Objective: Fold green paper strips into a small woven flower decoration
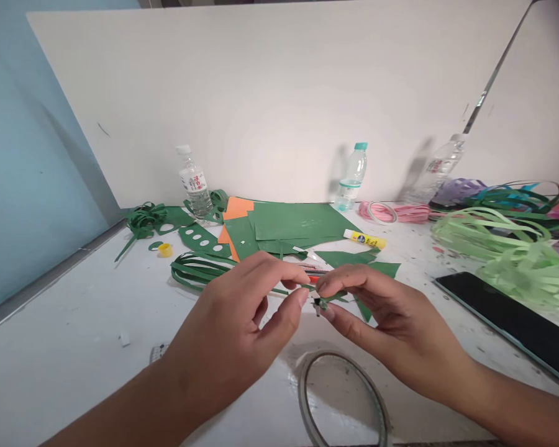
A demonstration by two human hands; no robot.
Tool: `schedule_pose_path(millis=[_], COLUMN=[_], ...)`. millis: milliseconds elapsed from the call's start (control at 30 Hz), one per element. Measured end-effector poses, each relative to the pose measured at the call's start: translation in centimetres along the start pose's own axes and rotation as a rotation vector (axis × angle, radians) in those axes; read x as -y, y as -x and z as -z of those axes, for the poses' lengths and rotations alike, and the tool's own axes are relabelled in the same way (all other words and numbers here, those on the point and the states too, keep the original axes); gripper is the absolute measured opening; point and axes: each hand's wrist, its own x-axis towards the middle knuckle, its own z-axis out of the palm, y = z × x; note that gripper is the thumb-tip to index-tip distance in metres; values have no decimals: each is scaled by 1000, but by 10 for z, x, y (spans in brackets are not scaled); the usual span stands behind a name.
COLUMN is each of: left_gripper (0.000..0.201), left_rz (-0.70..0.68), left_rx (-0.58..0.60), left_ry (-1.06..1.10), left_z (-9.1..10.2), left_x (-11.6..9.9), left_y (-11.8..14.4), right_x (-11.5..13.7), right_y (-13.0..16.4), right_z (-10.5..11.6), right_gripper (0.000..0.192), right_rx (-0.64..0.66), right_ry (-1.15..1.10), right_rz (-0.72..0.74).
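Note:
My right hand (377,310) pinches a small piece of green paper (323,303) between thumb and forefinger. A dark bit and a short pale end show at the piece's lower left. Just left of it is my left hand (256,310), its thumb and forefinger tips brought together. Whether anything thin is between those tips is too small to make out. Below both hands a roll of clear tape (302,397) lies on the white table. Behind the fingers are cut green paper scraps (386,268) and a bundle of narrow green paper strips (190,268).
Green sheets (298,220) and orange paper (238,206) lie at the back, near a yellow glue stick (366,239) and yellow cap (165,250). Bottles (195,186) stand along the white panel. A black phone (507,323) and light green strips (517,254) occupy the right.

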Motion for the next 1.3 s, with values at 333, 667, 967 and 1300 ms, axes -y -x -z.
schedule_pose_path(millis=[333, 667, 967, 1300], left_gripper=[19, 19, 19, 21], left_rz=[-61, -33, -47, -28], left_rx=[-6, 38, 37, 47], left_ry=[-18, -7, -9, -6], left_z=[-4, -3, -2, -2], left_x=[4, 3, 4, 4], left_y=[-1, -1, 0, -2], right_x=[0, 0, 1, 3], right_y=[1, 0, 1, 1], right_z=[-1, -2, -1, 0], right_gripper=[18, 20, 20, 19], right_rx=[12, 27, 40, 59], right_ry=[-17, 51, 67, 54], right_rz=[-14, 16, 20, 13])
